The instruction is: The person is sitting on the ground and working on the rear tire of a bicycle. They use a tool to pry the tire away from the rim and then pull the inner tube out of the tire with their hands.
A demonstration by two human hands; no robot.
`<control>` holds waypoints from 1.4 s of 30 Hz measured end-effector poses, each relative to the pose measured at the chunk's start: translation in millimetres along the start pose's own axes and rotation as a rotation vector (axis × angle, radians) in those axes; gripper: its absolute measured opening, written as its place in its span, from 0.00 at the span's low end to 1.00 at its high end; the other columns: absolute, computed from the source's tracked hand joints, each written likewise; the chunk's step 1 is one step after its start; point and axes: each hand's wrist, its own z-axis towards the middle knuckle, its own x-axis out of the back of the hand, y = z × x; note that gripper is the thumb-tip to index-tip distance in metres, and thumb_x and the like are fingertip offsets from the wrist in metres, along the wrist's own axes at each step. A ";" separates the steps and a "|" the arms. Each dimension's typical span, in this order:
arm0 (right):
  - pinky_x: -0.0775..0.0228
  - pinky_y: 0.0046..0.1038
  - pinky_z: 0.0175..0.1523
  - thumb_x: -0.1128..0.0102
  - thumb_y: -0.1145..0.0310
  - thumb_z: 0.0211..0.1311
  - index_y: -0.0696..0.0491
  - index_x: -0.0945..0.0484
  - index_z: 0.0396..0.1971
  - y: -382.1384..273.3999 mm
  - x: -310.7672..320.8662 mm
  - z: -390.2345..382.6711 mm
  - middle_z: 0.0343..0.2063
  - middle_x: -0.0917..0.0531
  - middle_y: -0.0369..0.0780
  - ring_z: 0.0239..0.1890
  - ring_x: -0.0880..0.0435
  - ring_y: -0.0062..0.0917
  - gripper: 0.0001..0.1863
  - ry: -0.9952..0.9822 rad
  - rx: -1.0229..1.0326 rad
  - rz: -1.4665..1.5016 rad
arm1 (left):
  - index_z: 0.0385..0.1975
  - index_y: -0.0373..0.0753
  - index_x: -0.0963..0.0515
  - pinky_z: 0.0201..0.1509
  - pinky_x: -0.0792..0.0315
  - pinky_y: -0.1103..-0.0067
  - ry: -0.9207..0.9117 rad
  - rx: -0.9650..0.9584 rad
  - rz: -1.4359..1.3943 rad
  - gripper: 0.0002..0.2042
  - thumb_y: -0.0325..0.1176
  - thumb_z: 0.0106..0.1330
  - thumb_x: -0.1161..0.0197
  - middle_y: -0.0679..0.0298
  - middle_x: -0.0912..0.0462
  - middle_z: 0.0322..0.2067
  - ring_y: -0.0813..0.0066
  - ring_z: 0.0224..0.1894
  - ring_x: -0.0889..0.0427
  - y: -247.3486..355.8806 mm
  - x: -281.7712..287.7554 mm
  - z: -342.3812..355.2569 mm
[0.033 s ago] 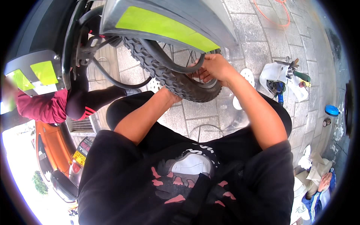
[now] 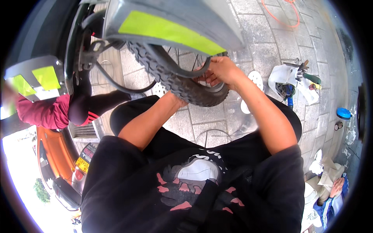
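A knobby black tyre [image 2: 173, 83] on a spoked wheel stands in front of me, below a grey fender-like panel [image 2: 233, 23] with a lime-green strip. My left hand [image 2: 178, 99] is against the tyre's near left side; its fingers are hidden behind the rubber. On the wheel's right, my right hand [image 2: 221, 72] reaches in at the rim, fingers bent and drawn together. What they pinch, if anything, is hard to see. A curved black tube [image 2: 186, 72] passes across the wheel close to those fingertips. Another black tube [image 2: 126, 88] loops out to the left.
To the right, a white bag [image 2: 279, 79] holds tools, including a green-handled one [image 2: 312, 78]. Beyond lies a blue round object [image 2: 344, 113]. An orange hose [image 2: 297, 19] curls at the back. Another person's maroon sleeve [image 2: 44, 110] is at left, near an orange vehicle [image 2: 58, 151].
The grey panel and its green strip have shifted very slightly left. Both my hands keep their places at the wheel.
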 end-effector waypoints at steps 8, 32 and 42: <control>0.23 0.29 0.34 0.41 0.64 0.73 0.61 0.14 0.45 18.1 9.2 0.6 0.29 0.13 0.40 0.31 0.16 0.20 0.15 0.192 0.246 -0.549 | 0.54 0.42 0.19 0.39 0.21 0.75 0.162 -0.215 -0.233 0.27 0.61 0.73 0.34 0.66 0.16 0.48 0.74 0.36 0.16 -19.0 47.3 39.3; 0.24 0.48 0.53 0.38 0.62 0.69 0.63 0.18 0.39 -0.9 -20.4 -13.0 0.38 0.15 0.57 0.46 0.15 0.56 0.17 0.133 0.620 -0.725 | 0.56 0.42 0.26 0.52 0.25 0.70 0.155 -0.525 -0.206 0.18 0.49 0.81 0.43 0.64 0.26 0.49 0.72 0.52 0.25 22.3 6.1 19.5; 0.24 0.23 0.34 0.40 0.65 0.78 0.61 0.16 0.44 14.6 9.9 -19.8 0.34 0.14 0.39 0.35 0.13 0.22 0.13 -0.034 0.054 0.406 | 0.58 0.41 0.23 0.51 0.19 0.75 -0.008 -0.176 -0.095 0.18 0.48 0.82 0.41 0.62 0.16 0.46 0.70 0.47 0.16 27.8 -36.3 -10.5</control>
